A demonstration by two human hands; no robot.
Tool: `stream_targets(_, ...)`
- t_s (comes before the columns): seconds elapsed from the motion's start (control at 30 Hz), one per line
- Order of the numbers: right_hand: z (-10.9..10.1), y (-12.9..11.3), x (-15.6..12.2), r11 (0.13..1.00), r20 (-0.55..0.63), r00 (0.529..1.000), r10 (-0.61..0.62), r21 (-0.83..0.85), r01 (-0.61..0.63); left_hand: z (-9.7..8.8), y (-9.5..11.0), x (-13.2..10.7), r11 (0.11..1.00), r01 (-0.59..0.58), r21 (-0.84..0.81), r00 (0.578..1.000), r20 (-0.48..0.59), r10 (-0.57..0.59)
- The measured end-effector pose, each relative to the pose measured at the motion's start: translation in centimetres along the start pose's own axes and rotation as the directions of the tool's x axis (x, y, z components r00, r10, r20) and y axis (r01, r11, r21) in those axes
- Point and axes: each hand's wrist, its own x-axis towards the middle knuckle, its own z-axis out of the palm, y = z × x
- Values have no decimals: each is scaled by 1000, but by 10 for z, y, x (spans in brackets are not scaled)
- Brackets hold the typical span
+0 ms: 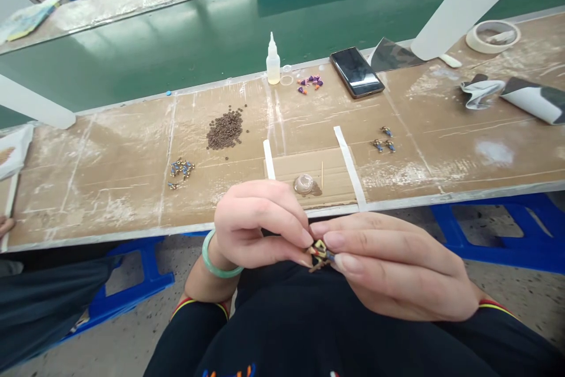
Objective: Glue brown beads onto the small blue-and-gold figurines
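Note:
Just in front of the table's edge, both hands pinch one small painted figurine [321, 252] with yellow, red and dark blue parts. My left hand [265, 224] grips its left side between thumb and fingers. From the other side my right hand [397, 259] closes its fingertips on the bluish end. Fingers cover much of the piece. Beyond the hands, a small round dish [303, 184] with something clear in it sits on a cardboard sheet [286, 165], with a thin wooden stick [322, 176] to its right.
Brown discs [225, 130] lie heaped left of centre, near small figurines [182, 169]. More figurines [389, 145] lie to the right. A dropper bottle [272, 62], purple pieces [311, 82], a phone [357, 72] and a tape roll [479, 39] line the back. Another person's hand [6, 225] shows far left.

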Motion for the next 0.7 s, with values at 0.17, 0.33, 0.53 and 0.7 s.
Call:
stream_targets(0.17,-5,-2,0,996,39,995,86,9,-87,-1,0,0,1000,-3,17,1000,19,3)
stream_targets(0.33,-8,-4,-1,994,19,994,112,5,-112,-1,1,1,1000,-10,30,1000,19,9)
stream_targets(0.53,-9,-6,-1,991,36,990,137,-1,-137,0,1,1,999,-22,48,999,27,20)
stream_targets(0.7,-10,-8,1,991,48,990,131,-16,-130,0,1,2,996,-35,83,999,29,32)
